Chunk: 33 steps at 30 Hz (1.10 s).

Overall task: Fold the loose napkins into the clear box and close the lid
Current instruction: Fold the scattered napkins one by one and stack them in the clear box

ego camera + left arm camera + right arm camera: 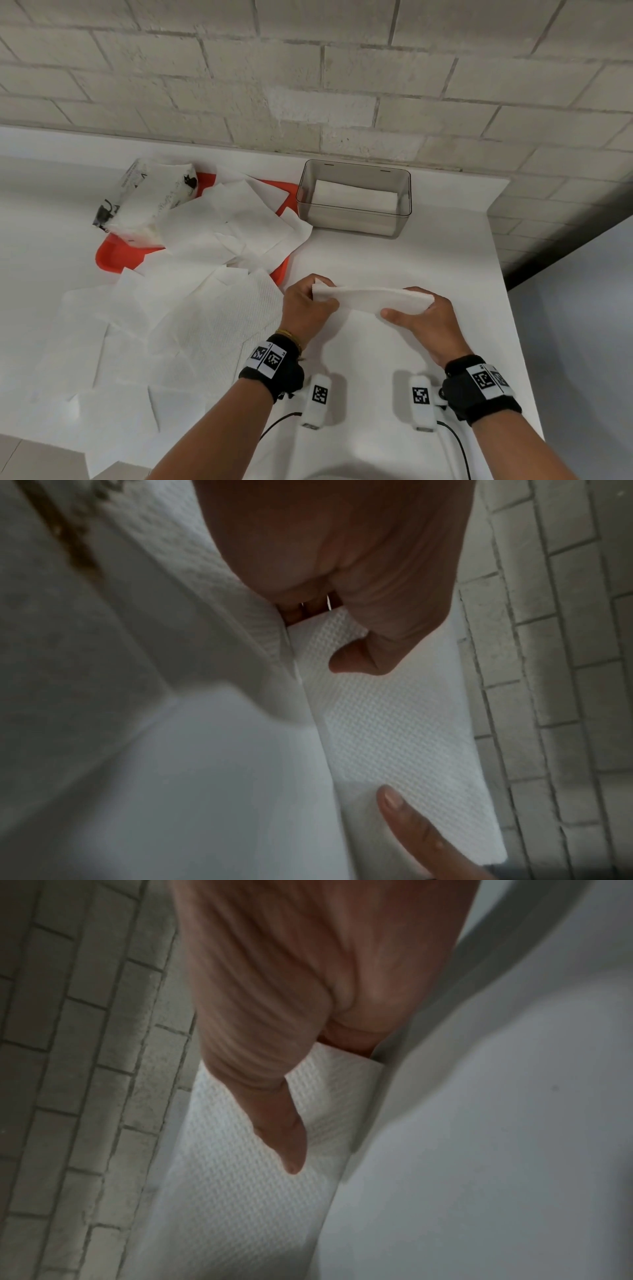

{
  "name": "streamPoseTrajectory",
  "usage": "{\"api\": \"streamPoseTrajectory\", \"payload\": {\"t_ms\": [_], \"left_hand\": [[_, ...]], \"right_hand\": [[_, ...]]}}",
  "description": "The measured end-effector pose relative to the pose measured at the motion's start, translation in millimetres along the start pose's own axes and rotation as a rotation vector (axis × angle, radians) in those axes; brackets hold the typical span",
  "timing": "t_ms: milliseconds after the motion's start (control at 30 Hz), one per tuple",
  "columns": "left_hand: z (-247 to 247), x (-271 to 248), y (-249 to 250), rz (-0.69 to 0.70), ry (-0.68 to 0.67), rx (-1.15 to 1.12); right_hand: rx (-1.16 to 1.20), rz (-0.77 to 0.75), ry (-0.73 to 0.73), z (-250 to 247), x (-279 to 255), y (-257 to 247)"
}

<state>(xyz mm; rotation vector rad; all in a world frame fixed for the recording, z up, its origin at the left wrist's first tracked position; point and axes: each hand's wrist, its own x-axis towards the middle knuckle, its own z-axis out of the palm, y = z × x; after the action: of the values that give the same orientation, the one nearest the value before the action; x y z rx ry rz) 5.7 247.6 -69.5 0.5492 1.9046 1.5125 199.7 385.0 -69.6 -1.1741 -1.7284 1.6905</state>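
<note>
No readable text anywhere. The napkin pack (147, 202) carries black print along its wrapper, too small and blurred to make out; the only clear marks on it are black cat figures, one near its far end and one at its near-left corner. The wrist bands (270, 359) and the white camera mounts (320, 394) show black-and-white square fiducial tags, pattern only, no letters or digits. The clear box (354, 197) has no label. Both wrist views show embossed paper texture only, no print.
</note>
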Motion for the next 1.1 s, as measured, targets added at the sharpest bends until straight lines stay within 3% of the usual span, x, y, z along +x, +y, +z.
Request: {"api": "streamPoseTrajectory", "payload": {"t_ms": [267, 433, 600, 767, 1100], "left_hand": [[-16.0, 5.2, 3.7, 0.018, -0.073, -0.049], [-47.1, 8.9, 13.6, -0.099, -0.095, -0.255], [-57.2, 6.6, 16.8, -0.114, -0.236, -0.186], [-79.8, 4.3, 19.3, -0.143, -0.064, -0.293], [-162.6, -16.2, 0.2, -0.127, 0.197, 0.005]], "right_hand": [[-0.029, 0.001, 0.015, -8.0, 0.8, -10.2], [-0.014, 0.035, -0.095, -20.9, -0.6, -29.8], [-0.116, 0.044, -0.232, -19.0, 1.4, -53.6], [-0.073, -0.007, -0.113, -18.7, 24.3, -88.0], [-0.121, 0.039, 0.122, 13.5, 141.3, -154.3]]}}
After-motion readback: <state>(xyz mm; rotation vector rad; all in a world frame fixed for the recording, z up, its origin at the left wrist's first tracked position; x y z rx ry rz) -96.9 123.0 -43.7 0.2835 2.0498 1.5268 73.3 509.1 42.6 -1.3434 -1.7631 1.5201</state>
